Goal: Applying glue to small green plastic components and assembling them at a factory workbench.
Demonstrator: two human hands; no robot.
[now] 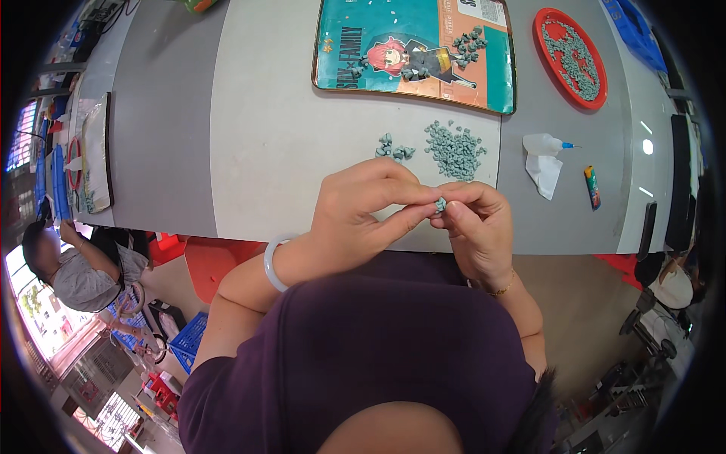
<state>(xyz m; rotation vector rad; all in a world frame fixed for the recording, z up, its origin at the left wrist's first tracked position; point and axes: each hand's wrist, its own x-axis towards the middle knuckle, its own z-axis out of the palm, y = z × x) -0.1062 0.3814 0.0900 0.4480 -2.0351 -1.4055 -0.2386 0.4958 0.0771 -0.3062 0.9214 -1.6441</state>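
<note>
Both my hands meet over the table's near edge, pinching one small grey-green piece (440, 204) between thumbs and forefingers. My left hand (363, 200), with a pale bangle at the wrist, closes on it from the left. From the right, my right hand (484, 227) grips the same piece, its fingertips touching those of the left. Just beyond lies a loose pile of small grey-green pieces (455, 151). Left of that pile sits a smaller group of darker, chunkier pieces (395, 149).
A picture-printed tray (412, 94) holding clusters of dark pieces lies at the back. At far right stands a red round tray (603, 94) of grey-green bits. Nearer are a needle-tipped white bottle (541, 144), a white tissue (543, 178) and a small tube (591, 188). A person (91, 265) sits at left.
</note>
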